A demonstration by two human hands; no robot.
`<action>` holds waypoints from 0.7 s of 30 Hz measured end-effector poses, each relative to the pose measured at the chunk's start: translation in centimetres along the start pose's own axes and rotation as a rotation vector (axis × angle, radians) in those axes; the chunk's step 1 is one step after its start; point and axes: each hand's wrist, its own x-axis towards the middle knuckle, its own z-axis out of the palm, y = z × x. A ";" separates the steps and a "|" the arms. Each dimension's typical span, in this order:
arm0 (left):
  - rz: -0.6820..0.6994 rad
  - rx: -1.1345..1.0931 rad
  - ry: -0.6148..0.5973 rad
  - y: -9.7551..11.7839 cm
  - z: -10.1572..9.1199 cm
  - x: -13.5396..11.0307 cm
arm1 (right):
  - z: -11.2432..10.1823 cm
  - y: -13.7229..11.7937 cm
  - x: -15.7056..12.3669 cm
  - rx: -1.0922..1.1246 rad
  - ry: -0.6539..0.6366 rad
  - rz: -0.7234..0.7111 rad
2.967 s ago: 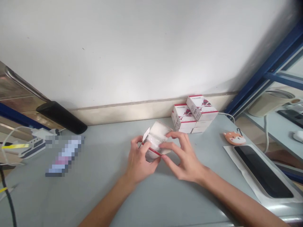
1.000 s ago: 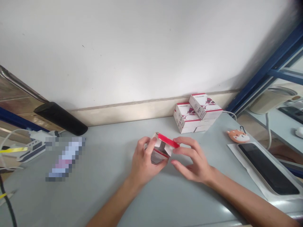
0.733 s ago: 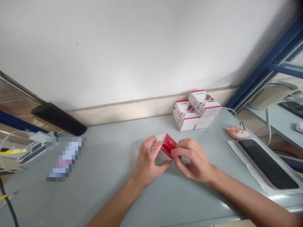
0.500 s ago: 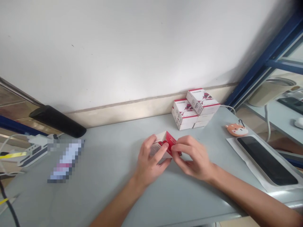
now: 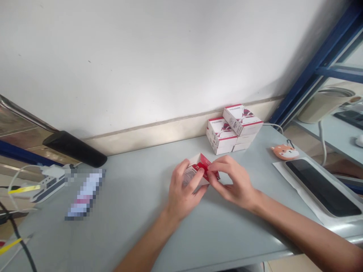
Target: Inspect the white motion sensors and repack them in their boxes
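In the head view, the left hand [image 5: 184, 192] is grasping a small red and white box [image 5: 190, 174] from its left side, with thumb and fingers curling around it. The right hand [image 5: 235, 183] is pinching the box's red flap [image 5: 204, 167] with its fingertips. The box is sitting between both hands, near the middle of the grey table [image 5: 136, 226]. A stack of similar boxes [image 5: 232, 128] is standing far right by the wall, and a dark phone [image 5: 323, 187] is lying at the right.
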 end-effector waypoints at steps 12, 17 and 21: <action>0.015 0.035 0.031 -0.1 -0.2 0.0 | 0.6 -0.7 -0.4 0.062 0.015 0.040; -0.081 -0.008 0.063 -1.2 -0.8 0.2 | 0.8 -1.1 -0.7 0.038 -0.174 -0.010; -0.188 -0.110 0.105 -2.2 -0.6 0.1 | 1.7 -0.8 -1.2 -0.006 -0.277 -0.084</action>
